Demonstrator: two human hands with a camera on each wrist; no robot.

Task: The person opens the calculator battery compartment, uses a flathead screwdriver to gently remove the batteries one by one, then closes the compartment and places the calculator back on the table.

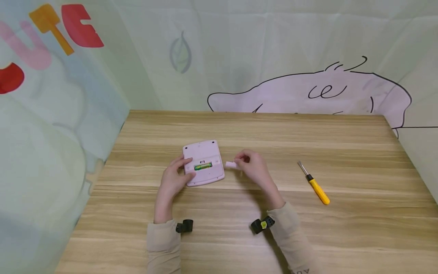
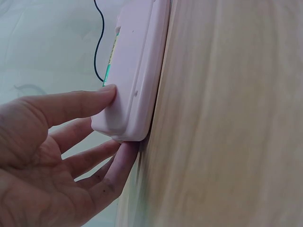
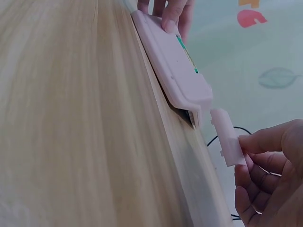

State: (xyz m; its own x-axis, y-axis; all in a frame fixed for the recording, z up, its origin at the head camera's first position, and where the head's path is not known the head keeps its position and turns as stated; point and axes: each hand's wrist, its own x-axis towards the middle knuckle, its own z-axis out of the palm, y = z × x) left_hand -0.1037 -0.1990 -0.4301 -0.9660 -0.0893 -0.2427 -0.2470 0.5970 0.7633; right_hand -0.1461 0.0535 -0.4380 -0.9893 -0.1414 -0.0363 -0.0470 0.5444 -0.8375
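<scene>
A pink device (image 1: 205, 152), shaped like a desk calculator, lies back side up on the table. One green battery (image 1: 203, 166) sits in its uncovered slot. My left hand (image 1: 173, 178) grips the device's left side; in the left wrist view the thumb (image 2: 102, 100) presses on the back and the fingers lie along the edge. To the right of the device, my right hand (image 1: 254, 167) pinches a small pink battery cover (image 1: 231, 165) between thumb and fingers. The right wrist view shows small tabs along the cover (image 3: 227, 137), which is held apart from the device.
On the right of the wooden table (image 1: 359, 163) lies a screwdriver (image 1: 316, 186) with a yellow handle, its tip pointing away. A printed cloth backdrop (image 1: 260, 45) hangs behind the table and along its left side.
</scene>
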